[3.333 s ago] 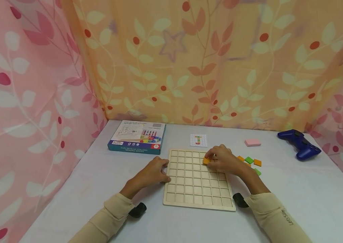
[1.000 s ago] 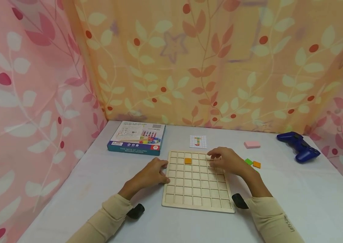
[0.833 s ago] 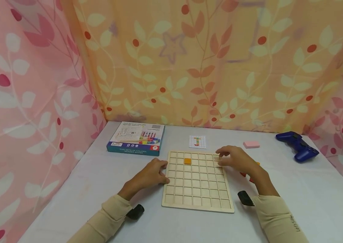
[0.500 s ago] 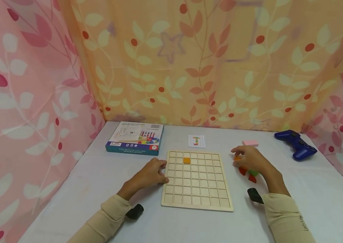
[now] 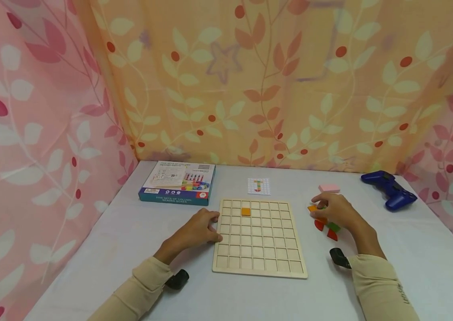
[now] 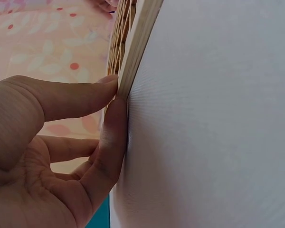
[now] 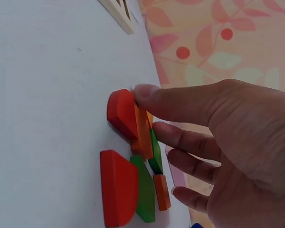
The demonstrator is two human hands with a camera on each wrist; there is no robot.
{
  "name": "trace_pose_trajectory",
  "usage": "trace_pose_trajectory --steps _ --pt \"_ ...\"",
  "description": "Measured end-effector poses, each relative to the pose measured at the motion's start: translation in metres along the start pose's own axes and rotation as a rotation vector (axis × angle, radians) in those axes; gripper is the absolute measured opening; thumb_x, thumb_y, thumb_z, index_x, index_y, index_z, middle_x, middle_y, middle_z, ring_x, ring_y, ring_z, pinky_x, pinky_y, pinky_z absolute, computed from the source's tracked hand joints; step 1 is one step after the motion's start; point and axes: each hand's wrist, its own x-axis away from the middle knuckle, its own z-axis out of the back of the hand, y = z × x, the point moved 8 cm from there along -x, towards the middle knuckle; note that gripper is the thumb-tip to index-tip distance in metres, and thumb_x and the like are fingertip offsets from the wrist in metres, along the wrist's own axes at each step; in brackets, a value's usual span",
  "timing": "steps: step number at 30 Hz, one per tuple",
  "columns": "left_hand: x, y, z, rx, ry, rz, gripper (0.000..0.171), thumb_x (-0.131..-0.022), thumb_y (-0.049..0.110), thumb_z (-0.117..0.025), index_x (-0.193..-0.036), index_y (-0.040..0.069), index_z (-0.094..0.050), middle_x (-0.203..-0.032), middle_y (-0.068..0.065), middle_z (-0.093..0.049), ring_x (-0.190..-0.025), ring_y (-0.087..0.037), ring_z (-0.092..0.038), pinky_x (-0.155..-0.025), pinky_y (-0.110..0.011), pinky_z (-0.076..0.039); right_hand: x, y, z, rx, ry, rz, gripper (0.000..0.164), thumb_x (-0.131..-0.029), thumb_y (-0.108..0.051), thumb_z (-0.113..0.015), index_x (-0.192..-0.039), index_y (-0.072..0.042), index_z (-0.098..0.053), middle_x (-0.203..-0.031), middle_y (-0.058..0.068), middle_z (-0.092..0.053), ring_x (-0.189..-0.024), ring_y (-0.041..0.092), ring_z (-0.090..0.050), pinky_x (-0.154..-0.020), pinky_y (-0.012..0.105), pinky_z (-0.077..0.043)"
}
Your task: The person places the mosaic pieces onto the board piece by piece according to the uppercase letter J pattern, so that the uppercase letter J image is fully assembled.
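My left hand (image 5: 196, 227) rests thumb and fingertips against the left edge of a square wooden grid board (image 5: 266, 254). One orange square tile (image 5: 246, 211) sits in a cell of its second row. Right of the board, my right hand (image 5: 336, 209) reaches over a small cluster of loose tiles. In the right wrist view its thumb and index fingertip are right at an orange tile (image 7: 142, 135), a gap between them. Beside that lie two red rounded tiles, one nearer the thumb (image 7: 121, 114), a green tile (image 7: 145, 192) and another orange tile (image 7: 162, 192).
A small card (image 5: 259, 186) with a coloured grid pattern lies behind the board. A flat toy box (image 5: 178, 183) is at back left. A pink block (image 5: 328, 188) and a blue game controller (image 5: 388, 189) lie at back right. Patterned curtains enclose the table.
An orange tile went from my right hand into a board cell. My right hand then moved right, off the board, to the loose tiles. My left hand stayed at the board's edge.
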Motion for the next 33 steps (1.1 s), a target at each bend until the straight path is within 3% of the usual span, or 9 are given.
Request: trace_pose_trajectory --steps 10,17,25,33 --pt "0.000 0.001 0.001 0.006 0.005 -0.012 0.080 -0.084 0.007 -0.089 -0.153 -0.005 -0.050 -0.117 -0.011 -0.052 -0.088 -0.016 -0.062 -0.074 -0.027 -0.056 0.000 -0.011 -0.003 -0.064 0.006 0.032 0.048 -0.094 -0.014 -0.077 -0.137 0.003 -0.065 -0.122 0.023 -0.068 -0.102 0.032 -0.063 -0.083 0.035 -0.062" --pt "0.000 0.001 0.001 0.009 0.004 -0.012 0.080 -0.084 0.007 -0.089 -0.153 -0.005 -0.051 -0.117 -0.011 -0.053 -0.088 -0.015 -0.063 -0.075 -0.027 -0.057 -0.001 -0.030 -0.010 -0.065 0.002 0.123 0.043 -0.095 -0.017 -0.072 -0.134 0.002 -0.069 -0.128 0.021 -0.069 -0.108 0.032 -0.062 -0.088 0.039 -0.058" --pt "0.001 0.000 -0.001 0.017 0.002 -0.006 0.079 -0.085 0.006 -0.089 -0.153 -0.005 -0.050 -0.117 -0.011 -0.052 -0.087 -0.015 -0.063 -0.074 -0.027 -0.056 0.001 -0.056 -0.018 -0.065 0.017 0.234 0.039 -0.096 -0.021 -0.074 -0.130 -0.002 -0.074 -0.127 0.017 -0.071 -0.120 0.038 -0.061 -0.096 0.052 -0.053" --pt "0.001 0.000 -0.001 0.018 0.002 -0.001 0.080 -0.085 0.006 -0.089 -0.154 -0.005 -0.050 -0.118 -0.011 -0.052 -0.087 -0.016 -0.063 -0.074 -0.028 -0.056 -0.001 -0.087 -0.031 -0.049 0.027 0.349 0.037 -0.092 -0.014 -0.078 -0.126 -0.001 -0.076 -0.114 0.010 -0.075 -0.109 0.032 -0.062 -0.091 0.044 -0.049"
